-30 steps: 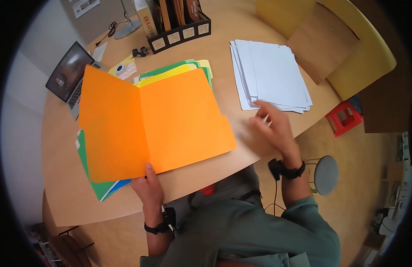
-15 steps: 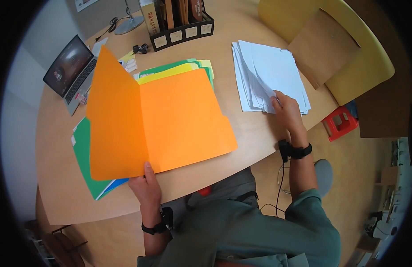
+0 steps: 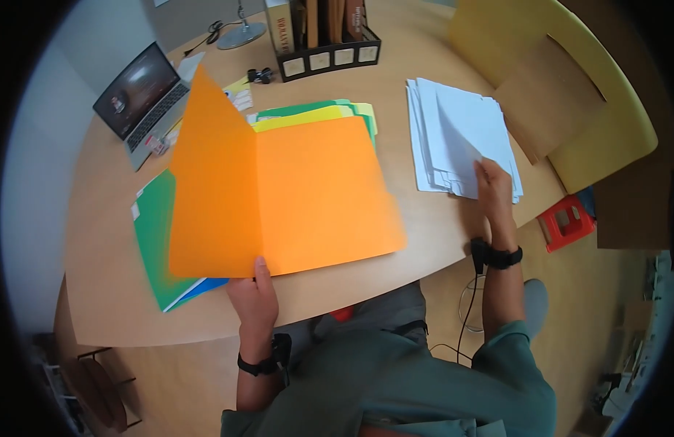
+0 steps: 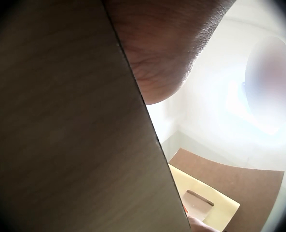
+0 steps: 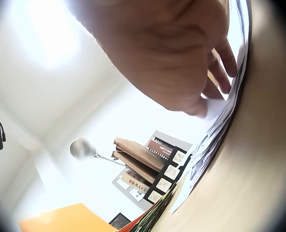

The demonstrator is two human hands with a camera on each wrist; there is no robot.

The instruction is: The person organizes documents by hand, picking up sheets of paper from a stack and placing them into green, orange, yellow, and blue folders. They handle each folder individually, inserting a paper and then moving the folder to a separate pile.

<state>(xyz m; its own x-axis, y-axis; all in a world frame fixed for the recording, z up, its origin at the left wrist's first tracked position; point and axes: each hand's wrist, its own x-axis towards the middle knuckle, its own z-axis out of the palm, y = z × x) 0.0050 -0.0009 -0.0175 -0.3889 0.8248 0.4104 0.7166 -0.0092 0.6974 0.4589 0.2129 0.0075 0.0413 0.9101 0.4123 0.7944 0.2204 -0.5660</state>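
An orange folder (image 3: pixel 322 193) lies spread on the table, its left flap raised and its right half flat. My left hand (image 3: pixel 254 302) grips its lower edge by the fold, thumb on top and fingers hidden underneath. To the right is a stack of white papers (image 3: pixel 453 124). At its near edge my right hand (image 3: pixel 496 191) pinches a lifted corner of the top paper, which bends upward. In the right wrist view, the thumb and fingers meet at the edge of the paper stack (image 5: pixel 214 140). The left wrist view shows only part of the palm (image 4: pixel 164 53) beside the table edge.
Green (image 3: pixel 151 244) and yellow (image 3: pixel 304 116) folders lie beneath and behind the orange one. A laptop (image 3: pixel 140 98) stands at the back left, a black file holder (image 3: pixel 330 62) with books at the back. A yellow chair (image 3: pixel 606 138) is beyond the papers; a red stool (image 3: pixel 568 224) stands below.
My right hand has moved onto the paper stack and taken hold of the top paper's corner, lifting it. The orange folder's left flap stands more upright. My left hand keeps its grip.
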